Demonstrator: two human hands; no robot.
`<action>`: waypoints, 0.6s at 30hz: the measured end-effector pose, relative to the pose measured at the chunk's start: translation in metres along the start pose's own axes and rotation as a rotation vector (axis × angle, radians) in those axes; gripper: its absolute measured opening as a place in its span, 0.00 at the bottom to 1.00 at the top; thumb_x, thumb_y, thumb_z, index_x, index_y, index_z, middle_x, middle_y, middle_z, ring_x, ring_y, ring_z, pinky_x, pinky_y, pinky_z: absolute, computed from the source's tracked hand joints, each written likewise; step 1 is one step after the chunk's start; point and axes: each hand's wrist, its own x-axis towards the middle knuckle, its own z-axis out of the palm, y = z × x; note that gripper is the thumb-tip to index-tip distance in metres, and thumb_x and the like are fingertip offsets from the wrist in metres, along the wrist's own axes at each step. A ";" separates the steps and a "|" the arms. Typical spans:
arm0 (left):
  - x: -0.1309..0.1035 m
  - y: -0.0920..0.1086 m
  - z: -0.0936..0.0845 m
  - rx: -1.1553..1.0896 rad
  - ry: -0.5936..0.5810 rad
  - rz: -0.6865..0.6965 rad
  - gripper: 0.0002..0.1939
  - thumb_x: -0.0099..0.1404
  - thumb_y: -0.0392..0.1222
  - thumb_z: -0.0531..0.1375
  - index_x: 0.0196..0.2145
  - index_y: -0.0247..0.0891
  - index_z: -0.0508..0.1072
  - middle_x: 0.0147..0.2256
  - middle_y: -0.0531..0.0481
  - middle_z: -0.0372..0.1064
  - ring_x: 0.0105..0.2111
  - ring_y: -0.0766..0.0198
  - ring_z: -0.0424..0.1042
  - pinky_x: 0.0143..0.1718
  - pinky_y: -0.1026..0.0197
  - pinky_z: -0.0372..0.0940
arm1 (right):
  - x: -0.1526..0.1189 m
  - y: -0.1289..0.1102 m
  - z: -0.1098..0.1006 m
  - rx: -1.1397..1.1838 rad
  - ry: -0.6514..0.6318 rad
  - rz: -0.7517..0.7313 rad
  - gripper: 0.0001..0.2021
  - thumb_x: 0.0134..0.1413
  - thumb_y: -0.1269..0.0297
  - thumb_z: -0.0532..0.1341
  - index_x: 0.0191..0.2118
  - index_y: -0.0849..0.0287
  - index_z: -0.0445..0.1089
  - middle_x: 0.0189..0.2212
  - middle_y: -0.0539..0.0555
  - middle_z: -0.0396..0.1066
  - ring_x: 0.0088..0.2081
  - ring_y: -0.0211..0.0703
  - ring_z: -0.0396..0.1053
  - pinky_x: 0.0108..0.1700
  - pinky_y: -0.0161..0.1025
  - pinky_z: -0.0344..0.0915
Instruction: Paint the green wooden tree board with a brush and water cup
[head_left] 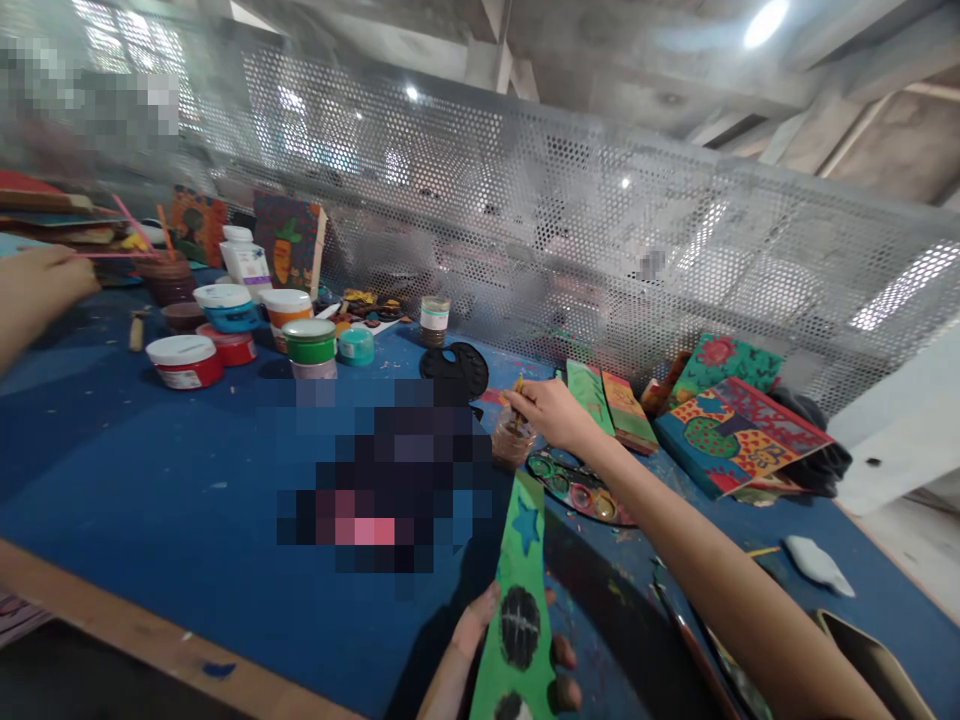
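Observation:
My left hand [475, 620] holds a long, narrow green painted board [513, 562] near the bottom of the view, thumb on its left edge and fingertips showing at its right. A blue star and black rounded shapes with pale lines are painted on it. Beyond the board's top end, my right hand [555, 412] pinches a thin paintbrush [518, 396], its lower end down in a jar of brownish water [511, 448]. Just right of the jar, partly under my right forearm, lies a paint palette [581, 495] with several coloured wells.
Paint tubs [310, 342] cluster at the back left, and another person's hand [52, 275] is at the far left. A black palette [454, 370] lies beyond the jar. Painted boxes [739, 435] stand at the right, near a white lump [817, 563] and a phone-like object [870, 660].

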 end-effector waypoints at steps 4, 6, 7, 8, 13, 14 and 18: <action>-0.001 -0.002 0.005 0.001 0.049 0.003 0.22 0.60 0.56 0.59 0.40 0.33 0.74 0.32 0.44 0.74 0.32 0.57 0.75 0.33 0.61 0.64 | -0.005 -0.001 -0.013 0.006 0.236 -0.113 0.19 0.64 0.63 0.51 0.20 0.57 0.56 0.19 0.48 0.60 0.23 0.35 0.57 0.29 0.35 0.51; 0.000 -0.002 0.008 0.021 0.063 0.027 0.21 0.57 0.55 0.61 0.39 0.34 0.74 0.31 0.44 0.74 0.31 0.56 0.75 0.32 0.61 0.64 | -0.008 -0.004 -0.021 -0.024 0.275 -0.183 0.19 0.66 0.62 0.49 0.21 0.56 0.56 0.20 0.48 0.59 0.23 0.36 0.57 0.29 0.35 0.52; 0.001 -0.002 0.008 0.032 0.074 0.028 0.21 0.55 0.55 0.63 0.39 0.35 0.74 0.29 0.44 0.74 0.30 0.56 0.75 0.32 0.61 0.63 | -0.010 -0.006 -0.024 -0.043 0.277 -0.220 0.19 0.66 0.62 0.48 0.22 0.56 0.56 0.20 0.48 0.59 0.24 0.36 0.57 0.30 0.35 0.52; 0.002 -0.002 0.009 0.036 0.090 0.026 0.22 0.54 0.55 0.63 0.39 0.35 0.73 0.29 0.44 0.74 0.29 0.55 0.75 0.31 0.60 0.63 | -0.012 -0.008 -0.027 -0.066 0.276 -0.257 0.19 0.67 0.61 0.47 0.23 0.57 0.57 0.21 0.49 0.60 0.25 0.37 0.58 0.31 0.35 0.53; 0.000 -0.001 0.012 -0.006 0.105 0.002 0.20 0.59 0.54 0.59 0.40 0.35 0.72 0.30 0.44 0.74 0.30 0.56 0.75 0.31 0.61 0.64 | -0.017 -0.015 -0.028 -0.198 0.305 -0.431 0.19 0.68 0.62 0.45 0.26 0.58 0.61 0.23 0.52 0.63 0.27 0.39 0.58 0.32 0.36 0.53; -0.001 -0.001 0.012 -0.018 0.090 -0.004 0.19 0.60 0.54 0.58 0.40 0.34 0.72 0.30 0.44 0.74 0.30 0.56 0.75 0.30 0.61 0.64 | -0.018 -0.016 -0.027 -0.215 0.310 -0.448 0.19 0.68 0.62 0.44 0.27 0.58 0.62 0.23 0.52 0.63 0.27 0.40 0.58 0.32 0.37 0.53; -0.004 -0.002 0.012 -0.035 0.061 -0.014 0.18 0.61 0.52 0.58 0.40 0.34 0.72 0.30 0.44 0.75 0.30 0.56 0.75 0.31 0.61 0.65 | -0.020 -0.018 -0.025 -0.188 0.299 -0.429 0.19 0.68 0.62 0.44 0.27 0.58 0.62 0.22 0.52 0.63 0.26 0.40 0.59 0.30 0.37 0.54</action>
